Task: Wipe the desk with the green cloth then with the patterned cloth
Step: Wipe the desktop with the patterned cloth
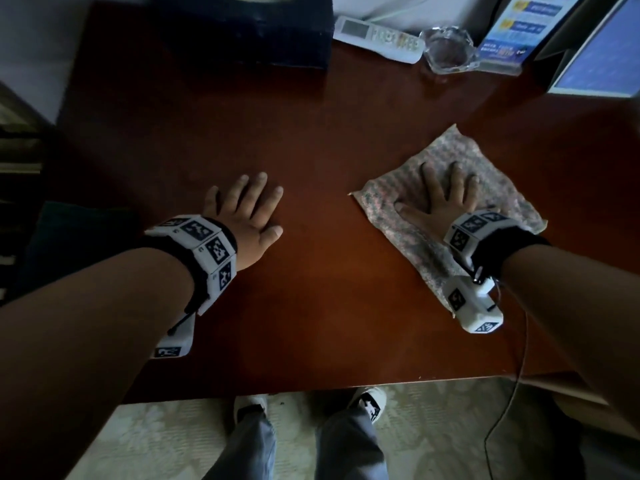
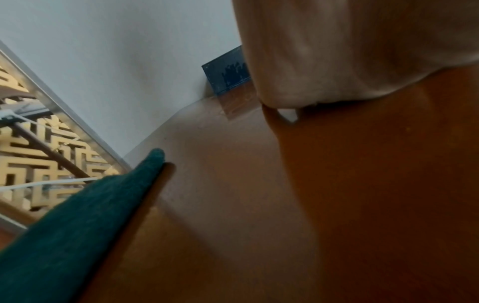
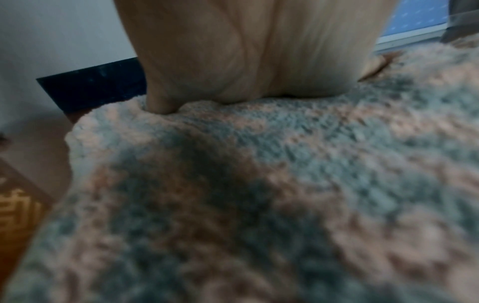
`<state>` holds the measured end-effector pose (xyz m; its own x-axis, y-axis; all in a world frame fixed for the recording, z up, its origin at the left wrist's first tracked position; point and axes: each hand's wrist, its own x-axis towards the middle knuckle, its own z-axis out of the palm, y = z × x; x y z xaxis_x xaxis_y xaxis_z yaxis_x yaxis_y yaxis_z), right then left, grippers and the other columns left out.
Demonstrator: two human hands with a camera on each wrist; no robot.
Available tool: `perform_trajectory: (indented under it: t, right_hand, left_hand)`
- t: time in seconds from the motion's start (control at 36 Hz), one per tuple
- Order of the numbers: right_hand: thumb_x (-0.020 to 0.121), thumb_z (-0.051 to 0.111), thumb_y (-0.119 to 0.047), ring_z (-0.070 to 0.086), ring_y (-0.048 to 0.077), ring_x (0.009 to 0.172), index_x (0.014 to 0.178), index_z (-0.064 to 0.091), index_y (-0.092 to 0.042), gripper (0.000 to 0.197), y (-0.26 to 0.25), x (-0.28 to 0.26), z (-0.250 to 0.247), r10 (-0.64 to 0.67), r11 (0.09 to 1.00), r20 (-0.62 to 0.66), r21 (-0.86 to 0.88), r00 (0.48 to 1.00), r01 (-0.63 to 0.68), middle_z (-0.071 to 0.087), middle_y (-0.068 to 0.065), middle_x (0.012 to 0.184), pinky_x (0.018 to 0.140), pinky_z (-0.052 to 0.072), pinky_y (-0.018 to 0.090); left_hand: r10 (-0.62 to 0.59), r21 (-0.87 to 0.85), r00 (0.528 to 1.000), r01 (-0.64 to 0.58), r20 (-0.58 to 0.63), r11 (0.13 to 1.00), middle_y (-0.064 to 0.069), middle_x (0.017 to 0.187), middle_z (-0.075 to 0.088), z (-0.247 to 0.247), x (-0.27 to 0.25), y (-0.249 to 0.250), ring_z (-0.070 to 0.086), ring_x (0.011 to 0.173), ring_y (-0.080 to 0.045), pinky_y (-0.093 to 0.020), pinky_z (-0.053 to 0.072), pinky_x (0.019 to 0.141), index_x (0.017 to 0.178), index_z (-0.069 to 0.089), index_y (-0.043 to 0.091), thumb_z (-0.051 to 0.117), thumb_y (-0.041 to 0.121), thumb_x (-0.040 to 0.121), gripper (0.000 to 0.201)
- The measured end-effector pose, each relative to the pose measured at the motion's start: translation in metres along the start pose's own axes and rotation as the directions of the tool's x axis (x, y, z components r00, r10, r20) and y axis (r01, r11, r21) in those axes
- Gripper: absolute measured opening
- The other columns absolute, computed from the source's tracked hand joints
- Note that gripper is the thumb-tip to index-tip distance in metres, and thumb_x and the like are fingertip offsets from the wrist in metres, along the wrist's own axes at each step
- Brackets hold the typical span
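Observation:
The patterned cloth [image 1: 460, 174], fluffy in pink and grey-green, lies spread on the right part of the dark red-brown desk [image 1: 311, 140]. My right hand [image 1: 440, 199] presses flat on it with fingers spread; the right wrist view shows the palm [image 3: 259, 51] sunk into the patterned cloth [image 3: 259, 184]. My left hand [image 1: 247, 213] rests flat on the bare desk left of centre, holding nothing. The green cloth [image 1: 79, 233] lies at the desk's left edge, dim in the head view, and the left wrist view shows the green cloth [image 2: 77, 225] beside the left palm [image 2: 350, 51].
Along the back stand a dark blue box [image 1: 249, 26], a white remote [image 1: 379, 38], a glass ashtray [image 1: 448, 50], a blue leaflet stand [image 1: 519, 29] and a framed panel [image 1: 599, 53]. The desk's front edge [image 1: 311, 388] runs above my shoes on a pale carpet.

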<state>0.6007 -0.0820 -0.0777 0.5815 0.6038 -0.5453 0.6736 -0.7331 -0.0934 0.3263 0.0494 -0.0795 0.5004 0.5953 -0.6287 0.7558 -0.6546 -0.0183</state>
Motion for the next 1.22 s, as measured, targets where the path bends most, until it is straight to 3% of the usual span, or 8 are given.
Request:
perform_trajectory:
  t: [0.36,0.47,0.58,0.75,0.83,0.97,1.08,1.22]
  right_hand:
    - [0.066,0.027,-0.09,-0.029,0.025,0.141,0.14,-0.016,-0.056,0.092,0.006,-0.021,0.019,-0.146,0.986,-0.03,-0.086,0.989,0.143,-0.032,-0.008,0.153,0.104,-0.01,0.071]
    - [0.063,0.027,-0.09,-0.035,0.023,0.138,0.137,-0.022,-0.057,0.095,0.013,-0.049,0.042,-0.261,0.955,0.005,-0.141,0.965,0.259,-0.039,-0.008,0.149,0.104,-0.016,0.069]
    - [0.055,0.015,-0.091,-0.04,0.024,0.135,0.122,-0.036,-0.062,0.089,0.025,-0.084,0.061,-0.399,0.886,0.087,-0.218,0.913,0.409,-0.048,-0.008,0.143,0.103,-0.015,0.071]
    - [0.06,0.024,-0.091,-0.04,0.02,0.134,0.127,-0.029,-0.065,0.089,0.03,-0.073,0.05,-0.442,0.85,0.138,-0.252,0.886,0.463,-0.048,-0.013,0.141,0.104,-0.015,0.07]
    - [0.071,0.038,-0.083,-0.034,0.02,0.138,0.134,-0.019,-0.063,0.088,0.019,-0.038,0.031,-0.385,0.892,0.082,-0.221,0.919,0.394,-0.042,-0.014,0.145,0.105,-0.013,0.069]
    - [0.073,0.033,-0.085,-0.032,0.022,0.139,0.138,-0.015,-0.06,0.085,-0.002,0.0,0.012,-0.315,0.939,0.007,-0.144,0.949,0.312,-0.036,-0.012,0.151,0.104,-0.014,0.07]
    - [0.073,0.031,-0.085,-0.034,0.024,0.138,0.139,-0.018,-0.058,0.086,-0.008,-0.019,0.028,-0.322,0.937,-0.041,-0.154,0.946,0.312,-0.037,-0.008,0.15,0.103,-0.013,0.071]
    - [0.063,0.024,-0.09,-0.033,0.024,0.139,0.133,-0.018,-0.063,0.086,0.003,-0.08,0.071,-0.491,0.857,-0.035,-0.196,0.87,0.476,-0.036,-0.007,0.151,0.101,-0.016,0.071]
  left_hand:
    - [0.028,-0.045,0.978,-0.038,-0.207,0.998,0.001,0.157,-0.017,0.014,0.0,0.001,-0.014,0.145,-0.019,-0.046,-0.011,0.114,0.15,-0.008,0.028,0.006,0.058,0.092,0.067]
    - [-0.041,0.013,0.984,0.044,-0.171,0.999,0.005,0.155,-0.023,0.015,0.004,0.003,-0.016,0.144,-0.017,-0.044,-0.005,0.115,0.148,-0.015,0.031,0.014,0.052,0.097,0.062]
    - [0.038,-0.033,0.971,-0.046,-0.235,0.998,0.0,0.158,-0.013,0.018,0.002,-0.001,-0.012,0.145,-0.021,-0.046,-0.012,0.114,0.151,-0.005,0.025,0.018,0.051,0.098,0.063]
    - [0.02,-0.037,0.979,-0.028,-0.204,0.999,0.0,0.158,-0.013,0.016,0.002,0.0,-0.013,0.145,-0.021,-0.046,-0.013,0.114,0.15,-0.006,0.026,0.005,0.055,0.084,0.074]
    - [0.017,-0.023,0.977,-0.022,-0.211,0.999,-0.001,0.158,-0.014,0.015,0.002,-0.001,-0.014,0.145,-0.021,-0.046,-0.012,0.114,0.15,-0.006,0.025,0.008,0.055,0.088,0.071]
    - [-0.071,-0.017,0.985,0.07,-0.159,0.997,0.008,0.156,-0.021,0.013,0.004,0.003,-0.015,0.144,-0.014,-0.04,-0.005,0.114,0.146,-0.017,0.037,-0.006,0.065,0.078,0.074]
    - [-0.086,-0.032,0.988,0.083,-0.132,0.996,0.01,0.155,-0.023,0.011,0.004,0.004,-0.016,0.144,-0.014,-0.042,-0.003,0.115,0.146,-0.017,0.038,0.013,0.054,0.096,0.061]
    - [-0.087,-0.023,0.99,0.085,-0.11,0.996,0.01,0.155,-0.024,0.008,0.004,0.005,-0.017,0.144,-0.014,-0.042,-0.004,0.115,0.145,-0.018,0.038,0.016,0.052,0.097,0.061]
